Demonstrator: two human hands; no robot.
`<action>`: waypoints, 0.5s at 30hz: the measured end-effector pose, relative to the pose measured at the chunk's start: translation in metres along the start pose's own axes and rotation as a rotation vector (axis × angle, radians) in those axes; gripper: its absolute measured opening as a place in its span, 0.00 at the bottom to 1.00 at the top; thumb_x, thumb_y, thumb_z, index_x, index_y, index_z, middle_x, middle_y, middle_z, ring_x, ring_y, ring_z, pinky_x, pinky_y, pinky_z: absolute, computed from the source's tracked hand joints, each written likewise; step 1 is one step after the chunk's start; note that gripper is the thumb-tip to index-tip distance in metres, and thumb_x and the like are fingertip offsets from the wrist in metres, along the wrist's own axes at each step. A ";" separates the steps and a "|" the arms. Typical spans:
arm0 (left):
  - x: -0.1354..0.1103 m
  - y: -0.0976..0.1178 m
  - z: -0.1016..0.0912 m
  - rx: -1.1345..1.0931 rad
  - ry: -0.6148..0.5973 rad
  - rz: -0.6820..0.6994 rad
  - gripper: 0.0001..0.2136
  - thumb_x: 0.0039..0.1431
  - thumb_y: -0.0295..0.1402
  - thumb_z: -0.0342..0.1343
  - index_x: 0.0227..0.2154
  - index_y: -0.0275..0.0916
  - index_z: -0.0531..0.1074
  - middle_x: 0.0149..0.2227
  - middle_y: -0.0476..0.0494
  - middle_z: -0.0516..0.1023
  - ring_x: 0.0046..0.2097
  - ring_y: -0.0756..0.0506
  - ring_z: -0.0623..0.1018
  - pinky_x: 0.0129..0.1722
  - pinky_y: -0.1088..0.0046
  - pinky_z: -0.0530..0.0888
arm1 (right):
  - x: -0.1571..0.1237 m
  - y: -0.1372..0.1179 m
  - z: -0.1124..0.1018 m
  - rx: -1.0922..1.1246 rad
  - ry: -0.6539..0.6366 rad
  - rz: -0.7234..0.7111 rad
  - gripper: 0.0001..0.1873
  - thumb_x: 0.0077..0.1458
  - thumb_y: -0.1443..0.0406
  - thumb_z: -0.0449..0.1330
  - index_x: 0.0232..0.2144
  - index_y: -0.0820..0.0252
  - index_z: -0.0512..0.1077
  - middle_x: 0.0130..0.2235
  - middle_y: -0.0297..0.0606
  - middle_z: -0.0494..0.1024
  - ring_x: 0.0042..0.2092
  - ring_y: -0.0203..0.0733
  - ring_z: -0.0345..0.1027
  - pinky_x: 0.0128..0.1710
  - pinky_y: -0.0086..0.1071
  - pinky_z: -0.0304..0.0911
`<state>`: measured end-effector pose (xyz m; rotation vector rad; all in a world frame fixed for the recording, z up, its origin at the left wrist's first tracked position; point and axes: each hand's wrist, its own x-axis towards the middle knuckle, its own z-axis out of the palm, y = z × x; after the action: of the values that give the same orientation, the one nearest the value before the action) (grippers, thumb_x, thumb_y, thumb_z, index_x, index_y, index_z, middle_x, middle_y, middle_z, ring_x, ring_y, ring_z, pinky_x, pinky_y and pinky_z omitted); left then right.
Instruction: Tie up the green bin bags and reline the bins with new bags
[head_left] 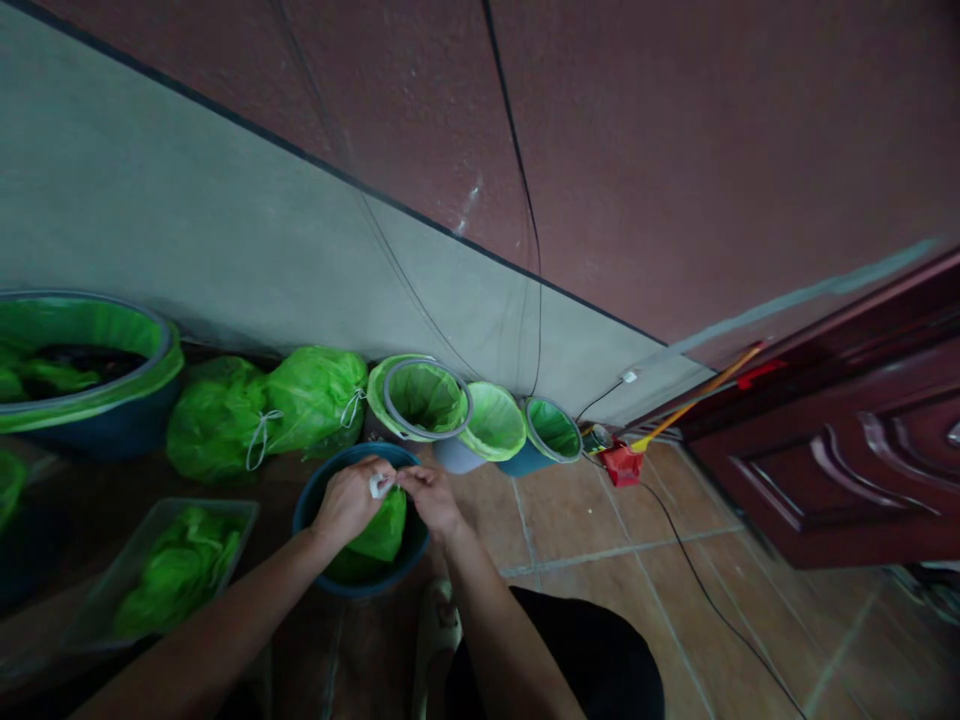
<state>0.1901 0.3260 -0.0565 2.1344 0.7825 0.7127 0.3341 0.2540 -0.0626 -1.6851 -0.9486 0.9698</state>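
Head view: work judged partway. Large blue bin (112,432), far left: green liner open, dark contents showing. Blue tub (302,520) stands on the floor (600,580) below your hands. Along the wall, two green bags (319,395) are closed with white ties (259,440); you may count these as done. Three smaller lined bins (525,462) to their right stand open, liners ungathered. A clear tray (252,515) holds loose green material. Your held green bag (381,535) is inside the tub, top gathered, no finished knot visible: closure judged outstanding. Left hand (358,497) and right hand (427,497) both pinch at its top, fingers closed; white piece (381,485) at the left, identity unclear.
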 end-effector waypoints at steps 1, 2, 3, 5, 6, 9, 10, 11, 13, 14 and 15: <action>0.000 0.001 -0.001 -0.002 -0.015 -0.002 0.09 0.60 0.33 0.51 0.28 0.41 0.75 0.31 0.45 0.79 0.35 0.46 0.77 0.38 0.71 0.70 | -0.001 -0.001 0.000 0.023 0.013 0.019 0.11 0.52 0.58 0.62 0.26 0.58 0.75 0.26 0.32 0.76 0.30 0.36 0.67 0.34 0.30 0.65; 0.000 0.001 -0.001 0.001 -0.030 -0.006 0.09 0.61 0.33 0.51 0.28 0.41 0.74 0.30 0.45 0.79 0.35 0.46 0.77 0.38 0.71 0.70 | -0.001 -0.002 -0.001 0.025 0.032 0.030 0.09 0.51 0.59 0.63 0.25 0.58 0.74 0.26 0.32 0.76 0.30 0.36 0.67 0.34 0.30 0.65; 0.000 0.002 -0.002 0.005 -0.045 -0.008 0.10 0.61 0.33 0.50 0.27 0.41 0.74 0.30 0.45 0.79 0.34 0.46 0.77 0.37 0.72 0.69 | -0.001 -0.004 -0.002 -0.007 0.051 0.022 0.09 0.50 0.60 0.64 0.24 0.58 0.74 0.26 0.32 0.76 0.30 0.37 0.67 0.35 0.30 0.65; 0.000 0.003 -0.002 0.002 -0.065 0.004 0.11 0.62 0.33 0.49 0.27 0.41 0.73 0.29 0.45 0.77 0.34 0.47 0.76 0.36 0.72 0.68 | -0.002 -0.010 -0.006 -0.165 0.093 -0.046 0.09 0.51 0.61 0.64 0.22 0.57 0.72 0.27 0.32 0.75 0.32 0.37 0.68 0.36 0.30 0.64; 0.000 0.003 -0.002 -0.006 -0.069 0.015 0.11 0.62 0.34 0.49 0.26 0.40 0.72 0.29 0.46 0.77 0.34 0.47 0.75 0.36 0.72 0.68 | -0.002 -0.014 -0.009 -0.248 0.105 -0.083 0.09 0.52 0.61 0.63 0.22 0.56 0.72 0.28 0.33 0.75 0.33 0.38 0.68 0.37 0.30 0.63; 0.001 0.002 0.000 -0.041 -0.080 0.049 0.12 0.63 0.33 0.48 0.24 0.40 0.70 0.28 0.46 0.75 0.34 0.47 0.74 0.36 0.73 0.67 | -0.006 -0.020 -0.016 -0.398 0.072 -0.107 0.14 0.57 0.60 0.59 0.21 0.57 0.70 0.26 0.32 0.72 0.32 0.36 0.65 0.33 0.28 0.60; 0.001 0.001 0.001 -0.042 -0.085 0.052 0.13 0.63 0.34 0.48 0.24 0.40 0.70 0.28 0.46 0.74 0.33 0.47 0.74 0.35 0.72 0.67 | -0.008 -0.021 -0.018 -0.412 0.040 -0.093 0.16 0.59 0.59 0.57 0.20 0.57 0.69 0.24 0.31 0.70 0.29 0.35 0.63 0.31 0.28 0.58; 0.001 0.001 0.002 -0.039 -0.095 0.054 0.13 0.64 0.34 0.48 0.23 0.40 0.69 0.27 0.46 0.74 0.33 0.47 0.74 0.35 0.72 0.66 | -0.011 -0.022 -0.020 -0.414 0.008 -0.084 0.18 0.59 0.58 0.56 0.19 0.57 0.68 0.22 0.30 0.67 0.28 0.35 0.61 0.29 0.28 0.56; 0.001 0.000 0.004 -0.030 -0.122 0.056 0.14 0.64 0.35 0.47 0.23 0.40 0.70 0.27 0.46 0.75 0.33 0.47 0.74 0.36 0.71 0.66 | -0.017 -0.024 -0.024 -0.400 -0.028 -0.099 0.21 0.59 0.56 0.55 0.17 0.56 0.65 0.20 0.29 0.64 0.26 0.34 0.59 0.26 0.28 0.53; 0.000 -0.001 0.004 -0.024 -0.136 0.056 0.15 0.65 0.35 0.47 0.24 0.40 0.71 0.28 0.45 0.76 0.33 0.46 0.75 0.36 0.71 0.67 | -0.020 -0.024 -0.027 -0.390 -0.030 -0.120 0.22 0.59 0.55 0.55 0.16 0.56 0.63 0.19 0.29 0.63 0.25 0.34 0.58 0.26 0.28 0.52; 0.000 -0.001 0.003 -0.016 -0.147 0.052 0.15 0.65 0.34 0.46 0.25 0.40 0.72 0.29 0.44 0.77 0.34 0.46 0.75 0.37 0.70 0.67 | -0.022 -0.025 -0.029 -0.380 -0.025 -0.144 0.23 0.58 0.54 0.56 0.15 0.56 0.61 0.19 0.28 0.61 0.25 0.34 0.57 0.26 0.28 0.51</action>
<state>0.1921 0.3254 -0.0592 2.1715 0.6422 0.5793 0.3477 0.2304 -0.0279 -1.8858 -1.3152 0.7486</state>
